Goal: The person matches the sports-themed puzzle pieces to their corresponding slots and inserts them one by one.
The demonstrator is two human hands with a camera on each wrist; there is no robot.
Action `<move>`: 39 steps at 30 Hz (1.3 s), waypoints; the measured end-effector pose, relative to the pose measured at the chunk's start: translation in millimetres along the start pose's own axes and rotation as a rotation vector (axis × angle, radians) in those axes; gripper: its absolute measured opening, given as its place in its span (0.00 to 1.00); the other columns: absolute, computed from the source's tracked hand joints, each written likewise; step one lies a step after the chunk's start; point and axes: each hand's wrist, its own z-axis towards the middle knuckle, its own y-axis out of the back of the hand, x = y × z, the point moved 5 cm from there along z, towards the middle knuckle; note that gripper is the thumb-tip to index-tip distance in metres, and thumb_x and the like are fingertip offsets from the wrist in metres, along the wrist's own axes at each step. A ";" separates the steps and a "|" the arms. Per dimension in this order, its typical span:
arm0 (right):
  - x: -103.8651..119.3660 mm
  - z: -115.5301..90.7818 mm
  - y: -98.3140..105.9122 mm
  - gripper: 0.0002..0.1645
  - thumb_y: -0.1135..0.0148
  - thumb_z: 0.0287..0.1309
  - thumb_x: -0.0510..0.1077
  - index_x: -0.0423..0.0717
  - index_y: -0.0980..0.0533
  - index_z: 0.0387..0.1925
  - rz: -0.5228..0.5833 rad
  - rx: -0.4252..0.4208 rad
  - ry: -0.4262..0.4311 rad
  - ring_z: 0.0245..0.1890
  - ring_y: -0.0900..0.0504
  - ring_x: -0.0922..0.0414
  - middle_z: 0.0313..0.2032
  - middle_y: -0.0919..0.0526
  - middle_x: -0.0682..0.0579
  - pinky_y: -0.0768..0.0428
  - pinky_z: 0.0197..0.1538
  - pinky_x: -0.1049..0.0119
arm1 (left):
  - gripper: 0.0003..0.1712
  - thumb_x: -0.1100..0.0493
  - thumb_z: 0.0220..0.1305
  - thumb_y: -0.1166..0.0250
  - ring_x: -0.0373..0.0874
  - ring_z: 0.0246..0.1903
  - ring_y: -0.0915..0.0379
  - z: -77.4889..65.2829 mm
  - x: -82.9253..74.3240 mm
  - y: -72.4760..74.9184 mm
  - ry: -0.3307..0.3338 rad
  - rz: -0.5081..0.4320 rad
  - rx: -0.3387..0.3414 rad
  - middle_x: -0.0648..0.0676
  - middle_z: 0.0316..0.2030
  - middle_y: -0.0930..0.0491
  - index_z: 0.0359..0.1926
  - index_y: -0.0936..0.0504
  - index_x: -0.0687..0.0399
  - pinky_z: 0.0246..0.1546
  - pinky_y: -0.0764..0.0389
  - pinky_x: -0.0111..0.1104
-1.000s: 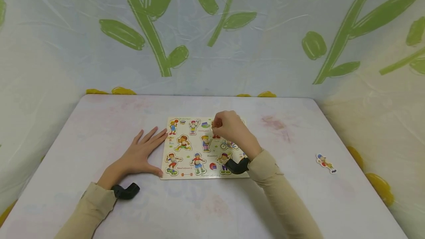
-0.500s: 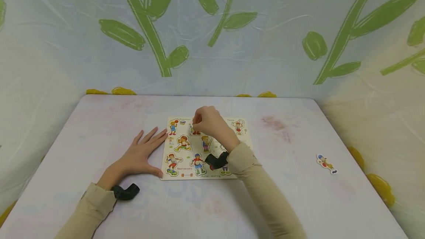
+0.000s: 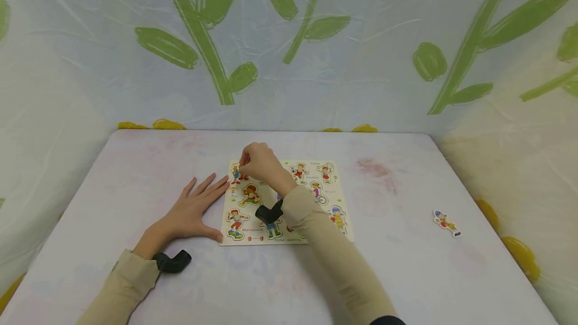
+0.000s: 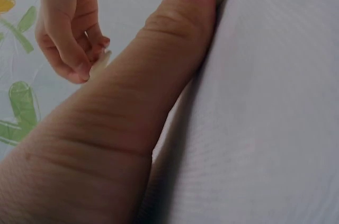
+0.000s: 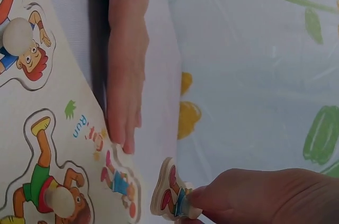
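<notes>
My right hand (image 3: 264, 164) pinches a small wooden puzzle piece (image 5: 170, 189) between thumb and fingers. The piece shows a figure with blue clothing and red shoes, and is held upright and apart from the board in the right wrist view. Below lies a knobbed puzzle board (image 3: 331, 199) with sports figures, and the hand is over its far left corner. A printed figure in blue (image 5: 122, 184) sits at that corner. My left hand (image 3: 191, 212) lies with spread fingers along the board's left edge, fingertips and thumb at its side.
A loose puzzle piece (image 3: 447, 223) with a blue cap lies on the table (image 3: 397, 265) to the right of the board. A flower-patterned sheet (image 3: 370, 74) hangs behind the table and along its sides.
My right hand has moved left along the board's far row with the piece, from right of the middle to the far left corner. The left hand stays put.
</notes>
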 end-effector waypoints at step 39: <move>-33.8 26.5 -53.2 0.09 0.29 0.55 0.43 0.46 0.23 0.27 0.114 0.021 -0.075 0.21 0.27 0.60 0.25 0.21 0.53 0.29 0.23 0.72 | 0.77 0.14 0.32 0.35 0.57 0.76 0.63 0.4 -2.1 -0.3 -0.027 0.001 -0.023 0.50 0.77 0.50 0.78 0.47 0.50 0.70 0.66 0.61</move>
